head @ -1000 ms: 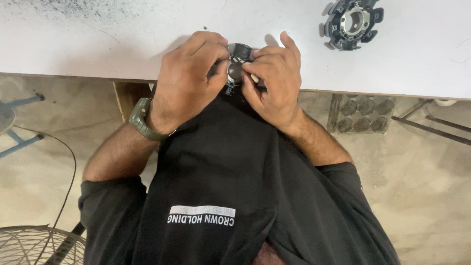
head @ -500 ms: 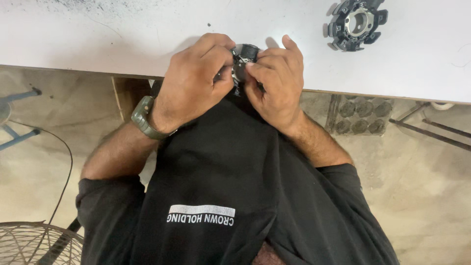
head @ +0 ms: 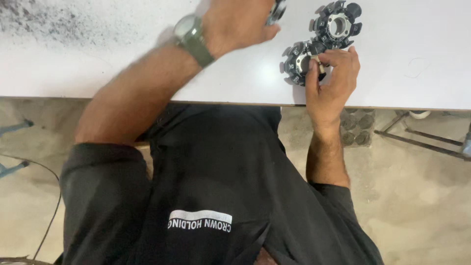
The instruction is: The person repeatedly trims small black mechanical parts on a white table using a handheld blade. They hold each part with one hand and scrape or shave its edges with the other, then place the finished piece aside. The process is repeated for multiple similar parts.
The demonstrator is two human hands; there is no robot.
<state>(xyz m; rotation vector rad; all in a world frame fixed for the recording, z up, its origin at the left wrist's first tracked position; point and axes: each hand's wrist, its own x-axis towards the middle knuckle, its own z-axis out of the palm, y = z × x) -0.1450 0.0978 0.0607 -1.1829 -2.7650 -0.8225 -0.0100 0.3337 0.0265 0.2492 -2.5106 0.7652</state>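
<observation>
Right now the right hand [head: 329,81] rests on the white table [head: 98,64], its thumb and fingertips closed on the rim of a round black toothed stator core [head: 297,63] with a pale metal centre, which lies flat on the tabletop just under the fingers. Immediately beyond that grip, and almost touching the held part, sits a second stator core [head: 337,25] of the same kind, close enough that the fingertips nearly brush it. To the left of the grip, the left hand [head: 235,22] is stretched far across the table, blurred, with a small dark metal piece [head: 277,11] at its fingertips by the upper edge of the view; whether the fingers clamp it I cannot tell. A green-strapped wristwatch [head: 192,35] sits on that wrist, and the forearm crosses the tabletop between the body and the parts. Nearer the body, a black shirt [head: 216,176] fills the view below the table edge
</observation>
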